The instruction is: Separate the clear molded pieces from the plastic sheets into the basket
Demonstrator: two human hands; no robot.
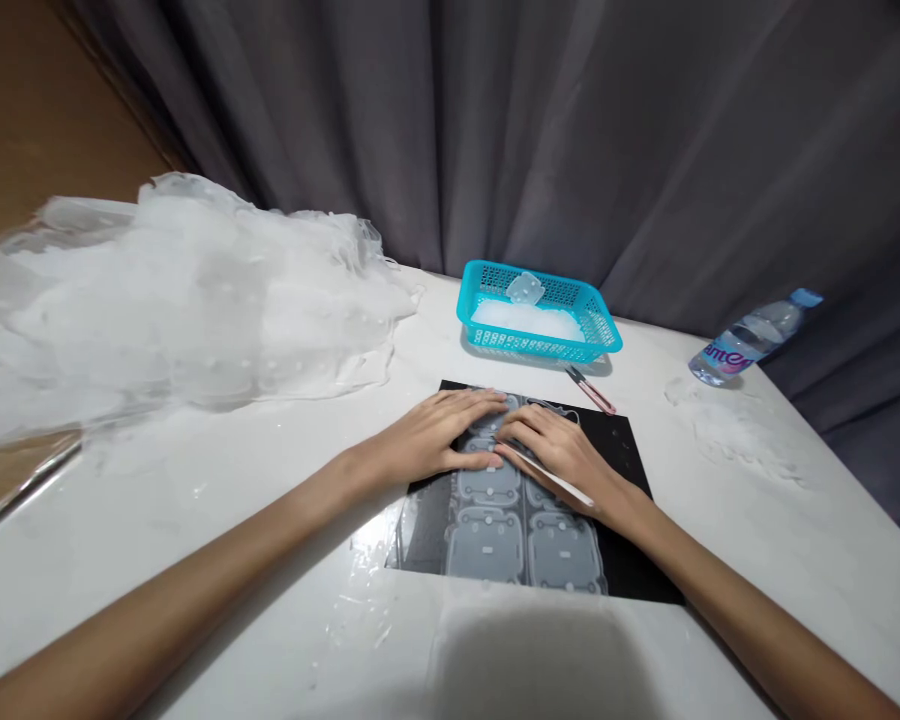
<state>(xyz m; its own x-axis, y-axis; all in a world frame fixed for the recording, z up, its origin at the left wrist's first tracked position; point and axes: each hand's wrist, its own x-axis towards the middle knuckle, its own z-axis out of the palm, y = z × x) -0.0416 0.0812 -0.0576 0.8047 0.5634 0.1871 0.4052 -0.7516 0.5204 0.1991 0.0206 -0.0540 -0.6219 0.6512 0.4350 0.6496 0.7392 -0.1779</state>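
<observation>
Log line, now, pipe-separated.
left hand: on molded translucent sheet | right hand: holding white stick | sheet: on black mat | turquoise basket: behind mat | snips: near basket | water bottle: right

The basket (540,347) was perforated plastic, the table (270,560) smooth and glossy, the curtain (525,130) matt cloth.

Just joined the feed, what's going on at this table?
The left hand presses on a translucent molded sheet lying on a black mat. The right hand holds a thin white tool over it. The teal basket behind holds small clear pieces.
</observation>
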